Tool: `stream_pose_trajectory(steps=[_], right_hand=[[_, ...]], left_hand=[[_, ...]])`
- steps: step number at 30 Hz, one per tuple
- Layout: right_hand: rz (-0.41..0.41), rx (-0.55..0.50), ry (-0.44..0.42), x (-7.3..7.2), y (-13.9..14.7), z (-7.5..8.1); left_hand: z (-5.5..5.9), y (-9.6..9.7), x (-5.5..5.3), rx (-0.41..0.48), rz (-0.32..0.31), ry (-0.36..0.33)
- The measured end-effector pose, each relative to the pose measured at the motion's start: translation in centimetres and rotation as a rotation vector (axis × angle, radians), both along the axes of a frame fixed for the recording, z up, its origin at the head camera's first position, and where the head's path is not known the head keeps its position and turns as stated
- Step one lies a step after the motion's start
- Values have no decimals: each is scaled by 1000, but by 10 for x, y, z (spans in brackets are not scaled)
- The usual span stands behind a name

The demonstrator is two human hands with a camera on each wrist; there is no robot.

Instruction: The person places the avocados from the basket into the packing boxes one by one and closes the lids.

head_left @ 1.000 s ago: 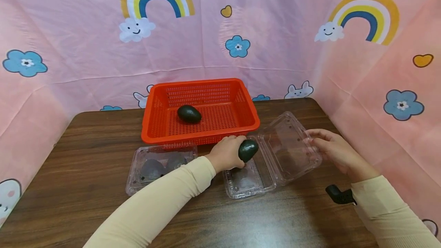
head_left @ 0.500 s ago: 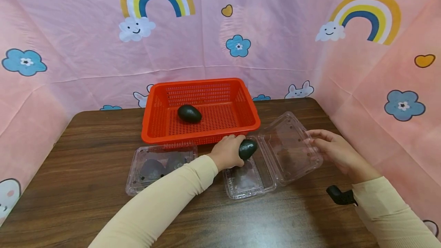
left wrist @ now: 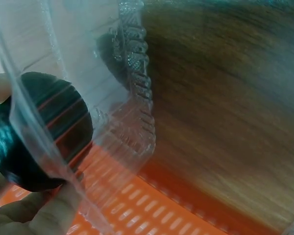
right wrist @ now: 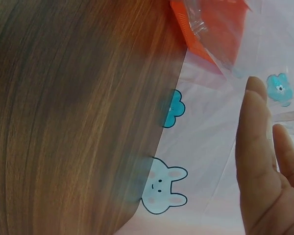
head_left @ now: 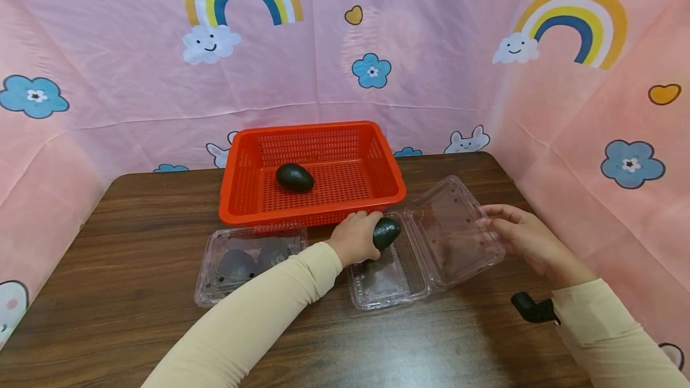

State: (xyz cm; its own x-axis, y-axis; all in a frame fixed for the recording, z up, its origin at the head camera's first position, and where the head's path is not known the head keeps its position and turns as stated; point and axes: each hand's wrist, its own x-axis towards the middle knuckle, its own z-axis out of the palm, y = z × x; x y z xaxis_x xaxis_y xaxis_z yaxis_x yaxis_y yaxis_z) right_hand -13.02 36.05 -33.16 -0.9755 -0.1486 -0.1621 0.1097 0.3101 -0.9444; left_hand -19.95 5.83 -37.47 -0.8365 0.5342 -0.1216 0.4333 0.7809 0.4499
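Note:
My left hand [head_left: 354,237] grips a dark green avocado [head_left: 386,233] over the base of an open clear plastic clamshell [head_left: 389,302]. In the left wrist view, fingers curl round the avocado [left wrist: 49,132], partly behind clear plastic. The clamshell's lid [head_left: 455,238] leans outward to the right of its base. With its fingers mostly straight, my right hand [head_left: 525,238] touches the lid's right edge. In the right wrist view, extended fingers [right wrist: 257,156] stand beside the clear plastic.
An orange-red basket [head_left: 312,214] behind the clamshell holds another avocado [head_left: 294,178]. To the left, a closed clamshell [head_left: 207,289] contains dark fruits, partly hidden by my left sleeve. All stand on a brown wooden table [head_left: 135,244] before a pink patterned cloth [head_left: 431,88].
My left hand and the avocado have lowered very slightly toward the clamshell base. The right hand stays at the lid's edge, nearly still.

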Motion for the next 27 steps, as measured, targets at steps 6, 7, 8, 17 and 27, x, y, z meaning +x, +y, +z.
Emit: stream_pose_trajectory(steps=[6, 7, 8, 17, 27], right_hand=[[-18, -24, 2, 0, 0, -4], [-20, -24, 4, 0, -1, -4], [-21, -21, 9, 0, -1, -4], [-36, -28, 17, 0, -1, -5], [-14, -9, 20, 0, 0, -3]], left_hand=[[-2, 0, -1, -4, 1, -8], [-2, 0, -1, -4, 2, -8], [-2, 0, -2, -4, 4, -7], [-3, 1, -2, -26, -5, 16], [-4, 1, 1, -55, -9, 25]])
